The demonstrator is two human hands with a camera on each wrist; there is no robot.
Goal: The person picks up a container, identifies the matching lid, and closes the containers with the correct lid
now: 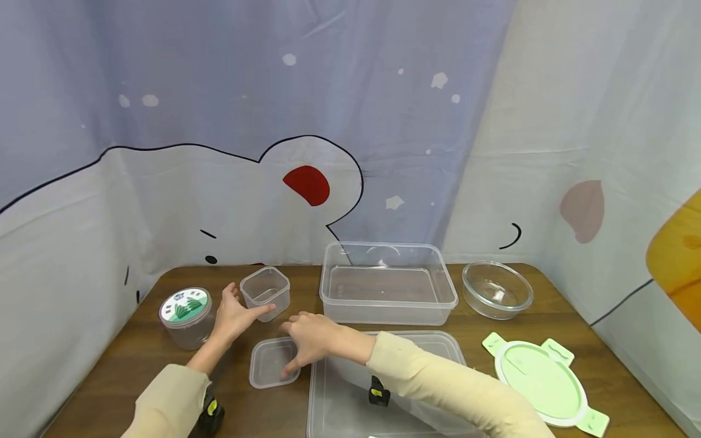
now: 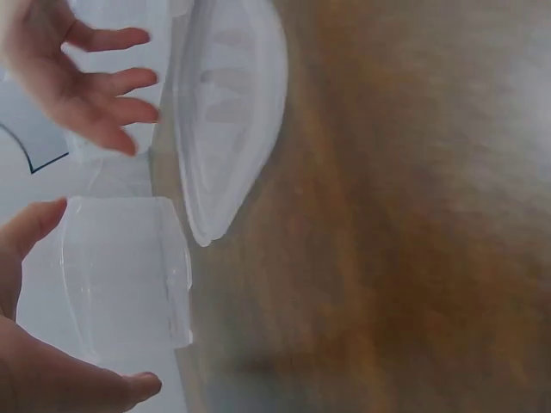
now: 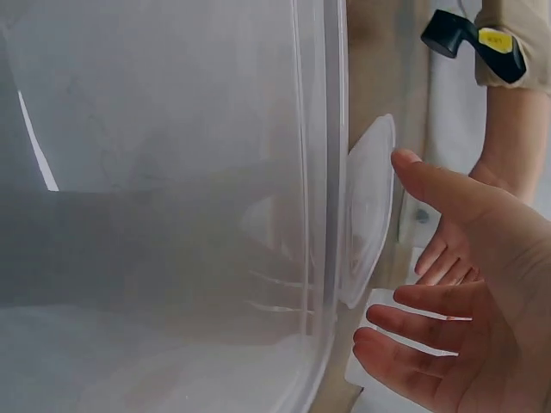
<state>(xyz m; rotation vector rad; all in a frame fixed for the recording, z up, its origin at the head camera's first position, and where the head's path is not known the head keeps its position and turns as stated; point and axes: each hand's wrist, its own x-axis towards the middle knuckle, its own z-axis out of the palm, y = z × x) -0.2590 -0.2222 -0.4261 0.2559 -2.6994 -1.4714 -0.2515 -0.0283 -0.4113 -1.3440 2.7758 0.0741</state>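
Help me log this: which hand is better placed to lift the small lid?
Right. The right hand already touches the small lid; the left hand is at the small tub.

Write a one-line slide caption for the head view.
Left hand touches a small tub while the right hand rests on its lid on a wooden table.

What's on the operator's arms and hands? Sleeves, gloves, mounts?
Both hands are bare, no gloves: left hand, right hand. Long cream sleeves cover both arms, left sleeve and right sleeve. A black device with a yellow mark sits at each wrist: left device, right device. No cables visible.
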